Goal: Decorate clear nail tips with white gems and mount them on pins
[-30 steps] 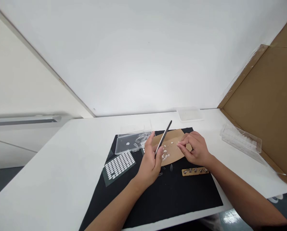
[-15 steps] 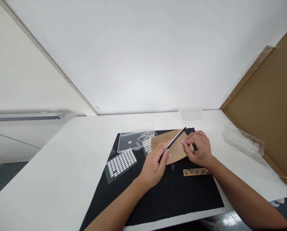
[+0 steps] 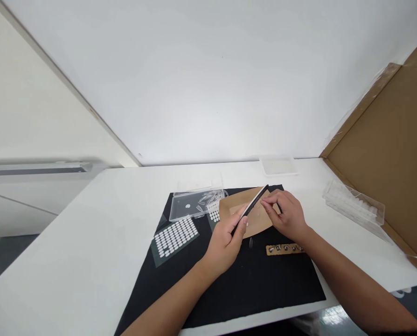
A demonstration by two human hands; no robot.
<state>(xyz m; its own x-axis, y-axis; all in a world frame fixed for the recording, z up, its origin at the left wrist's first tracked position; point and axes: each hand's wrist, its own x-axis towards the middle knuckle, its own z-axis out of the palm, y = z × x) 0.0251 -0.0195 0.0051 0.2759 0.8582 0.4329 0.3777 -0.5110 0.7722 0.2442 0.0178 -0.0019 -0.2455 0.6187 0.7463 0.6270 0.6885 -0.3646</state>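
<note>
My left hand [image 3: 227, 239] is wrapped around the lower end of a thin black strip [image 3: 253, 206] with a white edge. The strip slants up to the right and shows nearly edge-on. Close to its upper right side, my right hand [image 3: 288, 214] has thumb and forefinger pinched together; whatever sits between them is too small to tell. Beneath both hands lies a brown oval tray [image 3: 257, 227] with tiny pale bits on it. A clear nail tip [image 3: 251, 242] rests on the black mat [image 3: 250, 284] just below the tray.
On the left are a sheet of white oval stickers [image 3: 176, 237] and a clear box [image 3: 180, 207] with nail tips. A row of small metal stands [image 3: 286, 248] is by my right wrist. Further right stand clear boxes [image 3: 353, 205] and cardboard [image 3: 386, 154]. A clear lid [image 3: 278, 166] lies behind.
My right hand has come slightly left, closer to the strip, with its fingers still pinched. The left hand keeps its hold on the strip almost unmoved.
</note>
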